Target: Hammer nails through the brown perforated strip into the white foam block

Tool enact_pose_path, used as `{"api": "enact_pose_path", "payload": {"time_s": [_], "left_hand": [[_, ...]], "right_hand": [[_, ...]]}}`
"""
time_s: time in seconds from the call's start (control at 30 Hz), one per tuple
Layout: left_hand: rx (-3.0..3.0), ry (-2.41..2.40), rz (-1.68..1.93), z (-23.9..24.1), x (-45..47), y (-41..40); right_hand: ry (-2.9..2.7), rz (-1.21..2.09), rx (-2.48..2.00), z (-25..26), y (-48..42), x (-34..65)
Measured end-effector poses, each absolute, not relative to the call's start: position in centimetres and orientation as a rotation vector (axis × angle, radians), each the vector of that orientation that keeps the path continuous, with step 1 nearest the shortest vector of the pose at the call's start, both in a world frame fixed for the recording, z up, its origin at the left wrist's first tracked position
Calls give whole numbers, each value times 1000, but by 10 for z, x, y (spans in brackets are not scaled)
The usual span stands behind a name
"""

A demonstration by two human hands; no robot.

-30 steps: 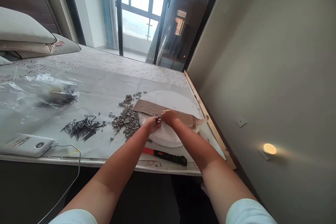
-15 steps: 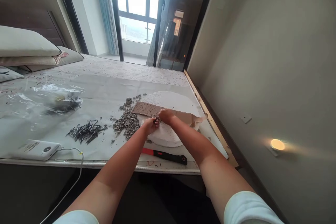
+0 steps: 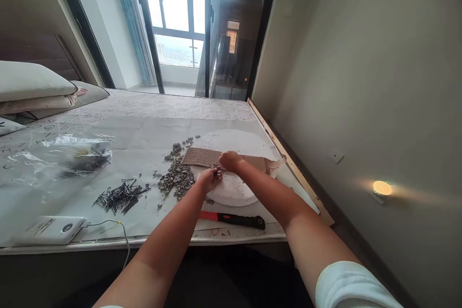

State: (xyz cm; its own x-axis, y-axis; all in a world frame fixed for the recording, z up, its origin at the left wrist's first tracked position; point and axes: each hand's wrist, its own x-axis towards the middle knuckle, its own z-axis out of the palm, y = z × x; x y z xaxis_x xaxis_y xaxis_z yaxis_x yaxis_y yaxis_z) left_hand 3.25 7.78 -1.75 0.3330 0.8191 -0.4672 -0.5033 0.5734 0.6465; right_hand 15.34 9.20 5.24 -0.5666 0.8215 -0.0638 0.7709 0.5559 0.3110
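Observation:
My left hand (image 3: 210, 179) is closed at the near edge of a brown strip dotted with holes (image 3: 199, 157); something small and dark shows at its fingertips, too small to name. Just right of it, my right hand (image 3: 230, 160) is closed over the strip, and its fingertips are hidden from me. The strip lies across a round white slab (image 3: 236, 191), its plain brown, torn-looking end to the right. Grey gravel (image 3: 176, 179) is heaped beside the slab's left side. A hammer with a red and black handle (image 3: 240, 220) rests in front, its head out of sight behind my left forearm.
A pile of dark nails (image 3: 121, 196) lies left of the gravel. Behind it is a clear plastic bag (image 3: 81, 156) with dark contents. A white power bank (image 3: 54, 230) with a cable sits at the bed's near edge. A wooden rail (image 3: 288, 154) and wall border the right.
The camera view has tilted, so the scene sits slightly lower. Both hands stay close together at the strip, with only slight movement of the fingers.

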Motion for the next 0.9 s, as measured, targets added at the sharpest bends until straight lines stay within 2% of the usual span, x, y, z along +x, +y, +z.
{"api": "enact_pose_path", "payload": {"time_s": [0.5,0.67,0.9], "left_hand": [[411,838,880,-18,28,81],[487,769,874,-16,25,78],[563,619,672,-12,-1,35]], "right_hand": [[2619,231,1435,84,99,156],[2665,92,1438,77,82,156],[2747,-61,1456,65,40,142]]}}
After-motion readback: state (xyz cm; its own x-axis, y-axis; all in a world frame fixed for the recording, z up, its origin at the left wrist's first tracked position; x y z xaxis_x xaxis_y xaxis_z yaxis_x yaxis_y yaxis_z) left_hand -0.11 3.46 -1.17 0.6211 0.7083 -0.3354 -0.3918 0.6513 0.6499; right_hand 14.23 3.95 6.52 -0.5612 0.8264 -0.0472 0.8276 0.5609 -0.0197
